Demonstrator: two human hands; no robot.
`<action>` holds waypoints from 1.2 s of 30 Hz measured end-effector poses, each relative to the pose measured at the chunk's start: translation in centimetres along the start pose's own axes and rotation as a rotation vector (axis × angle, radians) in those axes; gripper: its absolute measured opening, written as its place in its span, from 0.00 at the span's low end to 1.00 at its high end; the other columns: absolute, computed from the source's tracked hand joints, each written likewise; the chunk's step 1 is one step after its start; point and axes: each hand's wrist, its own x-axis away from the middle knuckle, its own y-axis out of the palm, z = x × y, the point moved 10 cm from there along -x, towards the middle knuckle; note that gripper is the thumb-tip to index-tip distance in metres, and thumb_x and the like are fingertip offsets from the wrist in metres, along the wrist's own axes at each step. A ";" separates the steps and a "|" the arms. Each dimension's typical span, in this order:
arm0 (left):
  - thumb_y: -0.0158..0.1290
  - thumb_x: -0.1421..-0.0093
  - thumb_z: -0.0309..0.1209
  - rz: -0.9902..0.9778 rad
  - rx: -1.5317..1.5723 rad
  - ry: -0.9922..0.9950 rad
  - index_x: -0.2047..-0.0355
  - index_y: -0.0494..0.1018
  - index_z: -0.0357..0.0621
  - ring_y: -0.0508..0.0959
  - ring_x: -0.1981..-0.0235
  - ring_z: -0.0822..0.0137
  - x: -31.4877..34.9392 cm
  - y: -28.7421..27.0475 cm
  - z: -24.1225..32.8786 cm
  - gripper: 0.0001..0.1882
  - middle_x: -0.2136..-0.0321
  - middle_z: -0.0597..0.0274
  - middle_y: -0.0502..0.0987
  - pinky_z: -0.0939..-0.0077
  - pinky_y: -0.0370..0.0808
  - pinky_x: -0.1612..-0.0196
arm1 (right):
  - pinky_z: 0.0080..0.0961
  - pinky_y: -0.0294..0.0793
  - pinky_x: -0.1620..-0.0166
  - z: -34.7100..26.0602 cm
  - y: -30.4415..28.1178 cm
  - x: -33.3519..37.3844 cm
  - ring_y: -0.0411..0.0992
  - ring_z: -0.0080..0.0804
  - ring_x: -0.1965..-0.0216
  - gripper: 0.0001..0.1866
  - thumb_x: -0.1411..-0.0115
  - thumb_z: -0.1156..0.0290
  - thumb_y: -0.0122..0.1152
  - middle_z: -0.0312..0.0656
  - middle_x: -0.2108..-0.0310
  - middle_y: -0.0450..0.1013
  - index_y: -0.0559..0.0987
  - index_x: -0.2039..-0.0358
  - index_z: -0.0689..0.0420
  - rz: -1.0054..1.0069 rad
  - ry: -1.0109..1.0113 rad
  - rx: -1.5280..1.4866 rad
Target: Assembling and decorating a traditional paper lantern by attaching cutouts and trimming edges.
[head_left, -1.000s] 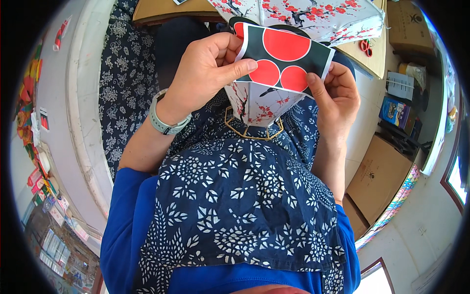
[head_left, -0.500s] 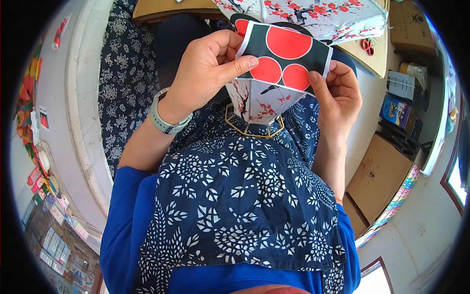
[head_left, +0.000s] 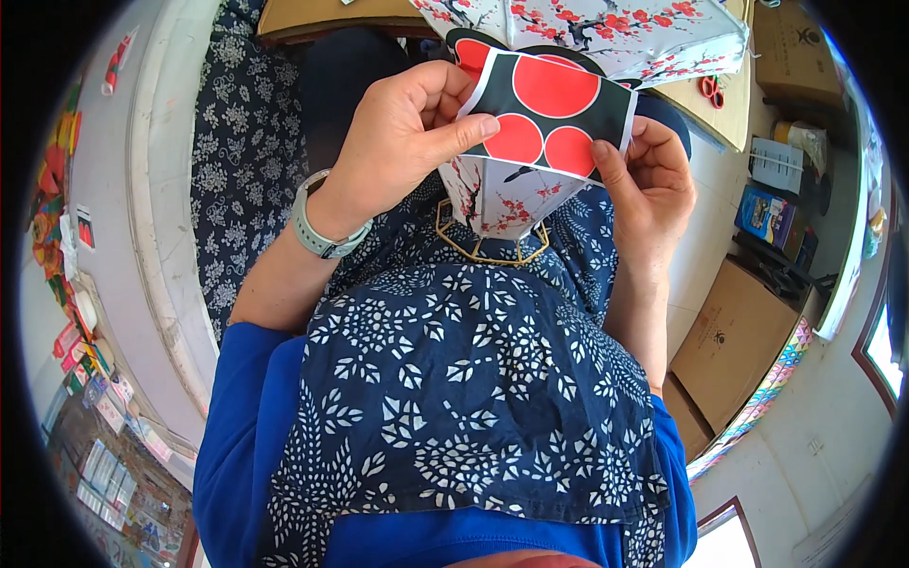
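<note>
Both hands hold up a black rectangular sheet (head_left: 614, 112) with red circles and a white border. My left hand (head_left: 402, 137) pinches its left edge, thumb in front and fingers curled behind. At the right edge, my right hand (head_left: 646, 180) grips it the same way, with the thumb over the lower corner. Behind and below the sheet, a white lantern-like piece (head_left: 502, 204) printed with red blossoms stands over my lap, a gold wire frame (head_left: 478, 259) at its near end. Its middle is hidden by the sheet. Another black piece with red (head_left: 468, 52) shows just beyond the sheet.
Past my hands, a larger white blossom-printed panelled piece (head_left: 653, 33) lies on a tan board or table (head_left: 715, 118). Red-handled scissors (head_left: 712, 91) rest there on the right. Cardboard boxes (head_left: 734, 341) stand at the right, and dark floral cloth (head_left: 241, 142) spreads at the left.
The sheet has tilted a little and its right end has shifted slightly left, together with my right hand. My left hand stays nearly in place.
</note>
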 end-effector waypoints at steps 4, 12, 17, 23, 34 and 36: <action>0.59 0.39 0.26 -0.025 0.046 -0.006 0.59 0.74 0.33 0.79 0.69 0.79 -0.2 0.1 -0.1 0.11 0.68 0.64 0.81 0.85 0.76 0.65 | 0.10 0.70 0.66 -0.2 0.3 -0.4 0.71 0.13 0.70 0.15 0.43 0.79 0.67 0.34 0.69 0.75 0.75 0.56 0.65 -0.029 0.036 -0.005; 0.62 0.41 0.34 0.112 -0.163 0.181 0.63 0.77 0.35 0.79 0.74 0.77 -2.4 -0.9 1.5 0.14 0.75 0.62 0.81 0.81 0.75 0.70 | 0.10 0.70 0.69 -0.1 1.0 -2.7 0.70 0.13 0.73 0.12 0.44 0.72 0.70 0.31 0.76 0.75 0.79 0.62 0.65 -0.064 0.081 0.086; 0.63 0.43 0.36 0.168 -0.424 0.168 0.66 0.78 0.37 0.79 0.78 0.74 -3.2 -1.3 1.7 0.14 0.79 0.60 0.79 0.79 0.73 0.73 | 0.11 0.64 0.73 0.9 0.3 -3.8 0.65 0.12 0.77 0.13 0.45 0.69 0.72 0.29 0.80 0.72 0.81 0.65 0.64 -0.017 0.043 0.289; 0.64 0.44 0.36 0.180 -0.436 0.185 0.66 0.79 0.38 0.77 0.80 0.74 -3.0 -1.3 1.5 0.14 0.81 0.60 0.78 0.79 0.71 0.76 | 0.14 0.58 0.76 0.7 0.3 -3.8 0.59 0.13 0.80 0.13 0.46 0.68 0.72 0.29 0.82 0.69 0.82 0.65 0.62 -0.007 0.027 0.296; 0.64 0.44 0.35 0.227 -0.480 0.224 0.66 0.79 0.37 0.73 0.82 0.74 -2.9 -1.1 1.8 0.13 0.83 0.61 0.76 0.79 0.68 0.78 | 0.15 0.58 0.77 1.1 0.0 -4.1 0.59 0.13 0.80 0.12 0.47 0.67 0.73 0.29 0.84 0.67 0.82 0.67 0.62 0.038 0.039 0.356; 0.64 0.44 0.35 0.242 -0.497 0.240 0.66 0.79 0.37 0.73 0.83 0.74 -2.8 -1.0 2.0 0.13 0.83 0.61 0.75 0.79 0.68 0.78 | 0.15 0.58 0.77 1.0 0.0 -4.1 0.59 0.13 0.80 0.12 0.47 0.67 0.72 0.29 0.84 0.67 0.82 0.67 0.62 0.040 0.029 0.362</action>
